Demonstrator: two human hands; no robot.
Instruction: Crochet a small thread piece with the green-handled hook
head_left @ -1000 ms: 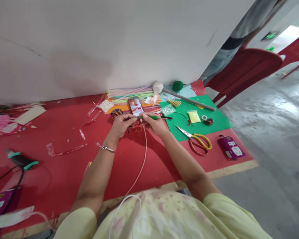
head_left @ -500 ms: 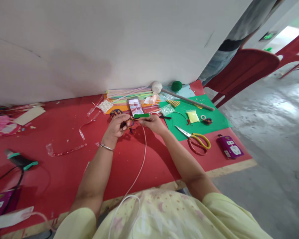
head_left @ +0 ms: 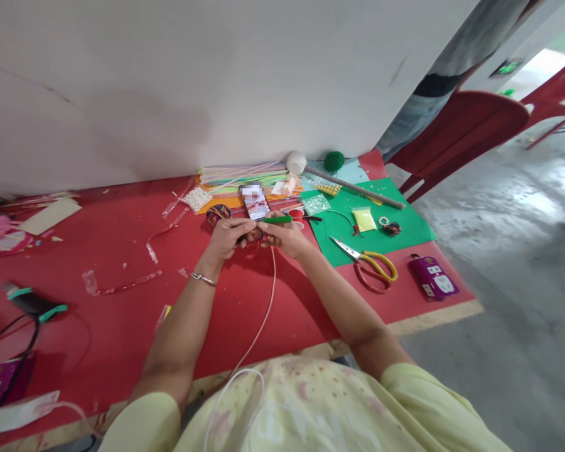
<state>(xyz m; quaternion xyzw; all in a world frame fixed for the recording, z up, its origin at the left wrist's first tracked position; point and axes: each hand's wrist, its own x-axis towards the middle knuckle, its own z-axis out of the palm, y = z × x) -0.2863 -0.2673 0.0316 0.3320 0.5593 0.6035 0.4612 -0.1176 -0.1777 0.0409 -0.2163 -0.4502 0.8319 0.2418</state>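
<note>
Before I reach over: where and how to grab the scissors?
I'd grip the scissors by the yellow and red handles, coming from the near right. They appear to lie flat, blades pointing far left, away from that approach. The handles bow out wide toward the purple power socket, with a gap between, so fingers should fit.

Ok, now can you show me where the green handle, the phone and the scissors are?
Green handle (head_left: 277,220): head view, middle of the part showing.
Phone (head_left: 255,206): head view, on its screen.
Scissors (head_left: 359,255): head view, where blades meet handles.
</note>
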